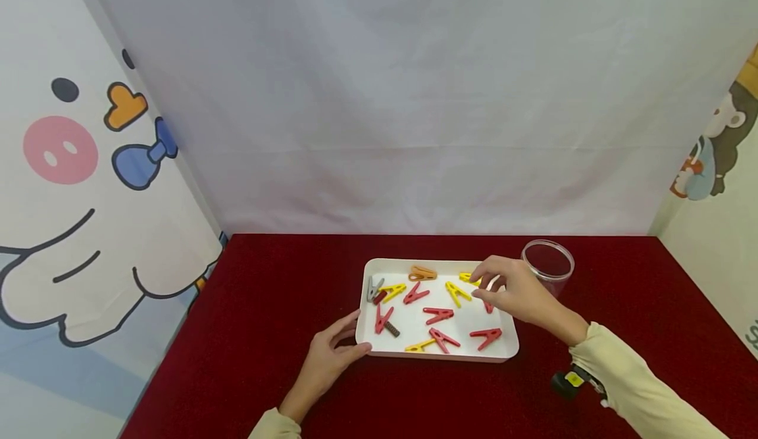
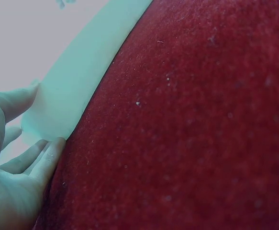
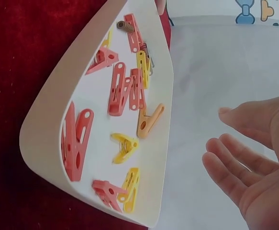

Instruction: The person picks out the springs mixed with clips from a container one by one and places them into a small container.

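Note:
A shallow white tray [image 1: 468, 358] holds several plastic clothespins, among them a red one [image 1: 439, 315], a yellow one [image 1: 458, 293], an orange one [image 1: 422, 273] and a grey one [image 1: 374, 289]. A small brown ribbed piece [image 1: 391, 328] lies against a red clothespin. My left hand [image 1: 329, 353] touches the tray's near left corner, its fingers fairly straight and the thumb at the rim. Over the tray's right side hovers my right hand [image 1: 512, 287], covering part of the clothespins there. In the right wrist view, the thumb and fingers [image 3: 225, 168] stand apart with nothing between them.
A clear round container [image 1: 555, 285] stands just beyond the tray's right end, partly behind my right hand. Dark red cloth [image 1: 284, 281] covers the table. A white curtain [image 1: 379, 129] hangs at the back, with cartoon-printed panels at both sides.

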Tool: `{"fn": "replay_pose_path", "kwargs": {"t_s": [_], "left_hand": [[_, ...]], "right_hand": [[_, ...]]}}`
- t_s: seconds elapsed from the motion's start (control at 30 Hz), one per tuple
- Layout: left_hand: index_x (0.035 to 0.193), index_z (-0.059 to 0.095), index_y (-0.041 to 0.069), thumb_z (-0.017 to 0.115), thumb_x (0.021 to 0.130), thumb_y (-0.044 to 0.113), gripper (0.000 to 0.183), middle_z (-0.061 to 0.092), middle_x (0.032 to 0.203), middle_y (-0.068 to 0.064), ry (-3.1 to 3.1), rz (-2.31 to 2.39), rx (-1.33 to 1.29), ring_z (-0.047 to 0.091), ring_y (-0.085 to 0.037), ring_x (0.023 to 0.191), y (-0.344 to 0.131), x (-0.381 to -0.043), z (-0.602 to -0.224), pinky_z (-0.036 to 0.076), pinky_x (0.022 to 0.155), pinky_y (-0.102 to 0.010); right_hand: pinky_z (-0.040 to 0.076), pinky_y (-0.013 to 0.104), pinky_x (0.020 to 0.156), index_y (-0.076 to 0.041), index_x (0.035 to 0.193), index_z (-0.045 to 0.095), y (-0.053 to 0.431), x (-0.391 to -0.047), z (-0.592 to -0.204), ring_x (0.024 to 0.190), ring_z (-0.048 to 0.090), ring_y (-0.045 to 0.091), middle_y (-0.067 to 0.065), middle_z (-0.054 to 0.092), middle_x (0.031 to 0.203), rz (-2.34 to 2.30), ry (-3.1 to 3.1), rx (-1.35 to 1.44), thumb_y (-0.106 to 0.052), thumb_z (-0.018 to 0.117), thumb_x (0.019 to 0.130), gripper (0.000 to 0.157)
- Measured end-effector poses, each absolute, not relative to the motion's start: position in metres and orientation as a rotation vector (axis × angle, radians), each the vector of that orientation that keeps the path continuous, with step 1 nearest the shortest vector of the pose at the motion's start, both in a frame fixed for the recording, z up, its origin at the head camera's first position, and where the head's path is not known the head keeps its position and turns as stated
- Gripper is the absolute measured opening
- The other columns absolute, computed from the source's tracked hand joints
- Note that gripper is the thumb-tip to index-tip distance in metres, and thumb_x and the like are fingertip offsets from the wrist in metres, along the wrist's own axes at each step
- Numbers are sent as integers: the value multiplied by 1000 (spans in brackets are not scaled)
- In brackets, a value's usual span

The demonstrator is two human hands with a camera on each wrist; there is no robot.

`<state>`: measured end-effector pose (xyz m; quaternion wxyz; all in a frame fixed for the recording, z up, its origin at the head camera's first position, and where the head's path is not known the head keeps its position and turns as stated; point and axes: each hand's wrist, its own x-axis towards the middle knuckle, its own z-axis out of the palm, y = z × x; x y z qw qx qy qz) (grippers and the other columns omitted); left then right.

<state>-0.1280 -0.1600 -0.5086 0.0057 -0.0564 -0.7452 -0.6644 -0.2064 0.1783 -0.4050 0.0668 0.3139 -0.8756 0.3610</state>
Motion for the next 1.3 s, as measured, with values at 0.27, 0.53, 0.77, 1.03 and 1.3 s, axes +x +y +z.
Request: {"fn": "replay_pose_path", "kwargs": {"t_s": [0.27,0.53,0.77,1.03,1.3], "left_hand": [[136,51,5,78,78,8,64,52,132,-19,-2339,-2136,-133,52,-33,114,-160,-129,-509,52,79,-24],[136,51,4,78,78,7,64,53,130,-20,-2333,-2132,-141,53,-33,113,-160,-129,-509,53,78,-25],[136,51,5,78,78,11,64,53,130,-19,-2364,-2108,-147,53,-33,113,-161,-130,-510,52,79,-25],[135,52,8,79,77,9,64,54,130,-18,-2378,-2101,-99,53,-32,113,-160,-130,-509,52,79,-25],[135,52,7,80,77,11,65,53,131,-18,-2379,-2106,-114,53,-33,113,-161,-130,-509,52,80,-25]], "right_hand": [[54,30,61,-12,88,69,171,-206,-409,70,59,6,-3,64,84,1154,-2594,987,1,78,73,22],[54,31,59,-11,86,69,164,-204,-412,70,60,9,3,65,84,1173,-2581,1015,3,77,73,21],[53,29,58,-11,86,70,156,-203,-416,70,60,10,2,64,84,1212,-2572,1036,2,78,73,20],[54,32,60,-12,87,69,149,-202,-420,72,62,13,7,65,86,1221,-2575,1109,1,77,75,19],[55,31,62,-12,87,70,144,-202,-422,72,61,10,1,65,85,1230,-2627,1082,0,76,75,18]]}}
